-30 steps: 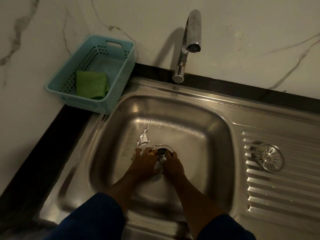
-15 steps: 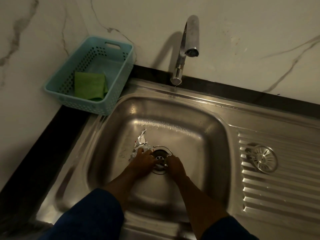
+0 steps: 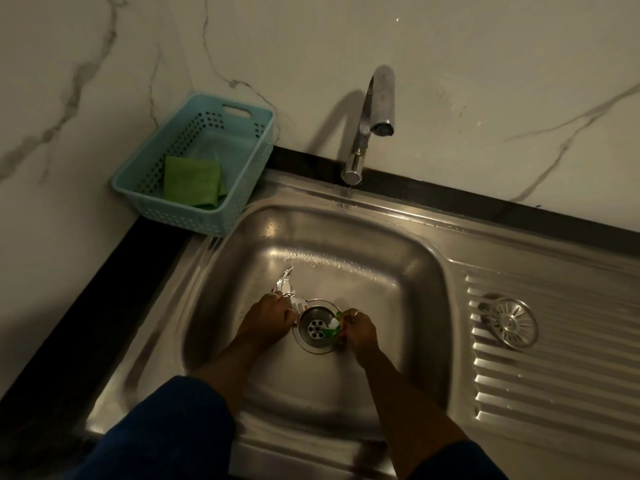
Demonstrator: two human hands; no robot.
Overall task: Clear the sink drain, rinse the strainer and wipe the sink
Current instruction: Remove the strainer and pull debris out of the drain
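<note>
A white marble-veined wall point(image 3: 485, 64) backs a black countertop point(image 3: 86, 289) that carries a rectangular stainless steel sink point(image 3: 398, 271) with a ribbed drainboard point(image 3: 554, 393). Directions below take the round drain opening point(image 3: 316, 329) as centre, with 12 o'clock toward the wall.

1. The drain opening sits in the basin floor. It is uncovered, and its perforated base is visible.
2. The round metal strainer point(image 3: 512, 322) lies on the drainboard at 3 o'clock, well apart from the drain.
3. The left hand point(image 3: 268, 320) is on the basin floor at 9 o'clock, just beside the drain rim. Its fingers are curled together over a crumpled silver foil wrapper point(image 3: 285, 284), which projects from under the hand toward 11 o'clock.
4. The right hand point(image 3: 360, 329) is at 3 o'clock, at the drain rim. Its thumb and fingers pinch a green-and-white wrapper scrap point(image 3: 334, 325), which overhangs the drain opening.
5. A curved chrome faucet point(image 3: 375, 109) stands at 12 o'clock behind the basin.
6. A turquoise perforated plastic basket point(image 3: 242, 174) stands at 10 o'clock in the wall corner, just beside the sink edge. It holds 1 folded green cloth point(image 3: 192, 183).
7. Dark blue sleeves point(image 3: 156, 427) cover both arms at 6 o'clock; the forearms are bare.
</note>
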